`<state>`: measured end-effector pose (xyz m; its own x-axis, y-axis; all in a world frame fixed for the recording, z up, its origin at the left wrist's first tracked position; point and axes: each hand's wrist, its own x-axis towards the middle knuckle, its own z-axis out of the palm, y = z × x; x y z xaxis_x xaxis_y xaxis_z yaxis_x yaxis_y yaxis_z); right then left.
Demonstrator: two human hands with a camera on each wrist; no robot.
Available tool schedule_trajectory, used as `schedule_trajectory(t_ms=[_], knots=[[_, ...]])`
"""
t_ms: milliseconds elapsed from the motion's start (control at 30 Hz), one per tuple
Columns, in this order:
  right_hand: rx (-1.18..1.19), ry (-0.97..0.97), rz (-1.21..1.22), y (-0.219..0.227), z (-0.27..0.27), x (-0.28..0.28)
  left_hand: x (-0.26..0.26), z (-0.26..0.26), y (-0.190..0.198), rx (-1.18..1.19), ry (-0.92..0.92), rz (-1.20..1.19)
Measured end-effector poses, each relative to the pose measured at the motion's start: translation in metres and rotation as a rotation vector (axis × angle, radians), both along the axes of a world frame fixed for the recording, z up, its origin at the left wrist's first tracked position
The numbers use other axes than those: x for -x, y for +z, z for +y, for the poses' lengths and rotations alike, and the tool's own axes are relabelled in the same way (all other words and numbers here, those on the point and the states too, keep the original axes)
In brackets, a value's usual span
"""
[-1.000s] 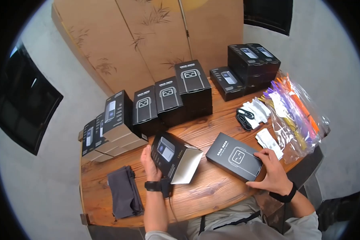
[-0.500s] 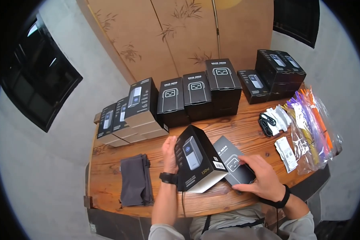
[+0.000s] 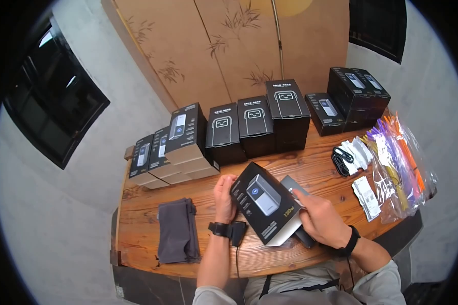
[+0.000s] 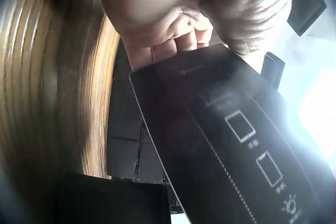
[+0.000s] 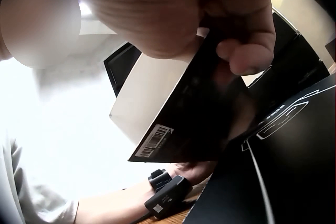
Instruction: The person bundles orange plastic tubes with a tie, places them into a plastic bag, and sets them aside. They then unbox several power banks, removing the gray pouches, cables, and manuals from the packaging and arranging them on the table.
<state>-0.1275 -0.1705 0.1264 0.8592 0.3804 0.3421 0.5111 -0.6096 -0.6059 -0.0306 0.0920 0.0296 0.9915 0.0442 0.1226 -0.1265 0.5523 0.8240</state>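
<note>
A black carton sleeve point(image 3: 264, 203), printed with a silver device and "130W", is tilted over the table's middle, its white inside showing at the lower end. My left hand point(image 3: 225, 195) grips its left side; in the left wrist view the fingers point(image 4: 184, 43) are at the edge of its icon-printed side. My right hand point(image 3: 320, 221) holds the sleeve's open end, thumb and fingers on either side of the wall beside the barcode point(image 5: 154, 140). Behind and below the sleeve, mostly hidden, lies a dark grey box point(image 3: 289, 182), its face outline point(image 5: 283, 121) visible in the right wrist view.
Black boxes stand along the back left point(image 3: 188, 132), back middle point(image 3: 254, 119) and back right point(image 3: 359, 91). A folded grey cloth point(image 3: 177, 231) lies left. Rightward are a coiled black cable point(image 3: 342, 160), white packets point(image 3: 366, 198) and a clear bag of coloured strips point(image 3: 399, 168).
The left hand has carried the sleeve rightward over the dark grey box. My right hand has let go of that box and taken hold of the sleeve's open end. The head view has shifted.
</note>
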Motion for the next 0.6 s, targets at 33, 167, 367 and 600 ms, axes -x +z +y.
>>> schedule_trajectory(t_ms=[33, 167, 367, 600], knots=[[-0.018, -0.027, -0.024, 0.001, -0.003, 0.001, 0.0, -0.001, 0.002, 0.007, -0.012, -0.039], [-0.13, -0.132, -0.114, 0.001, -0.019, 0.0, 0.005, -0.004, 0.01, -0.052, 0.021, -0.092], [-0.31, -0.269, -0.194, 0.007, -0.029, 0.0, 0.031, -0.017, 0.048, -0.474, 0.012, -0.154], [-0.286, -0.228, -0.258, 0.006, -0.022, -0.002, 0.12, -0.047, 0.104, -0.713, -0.255, -0.217]])
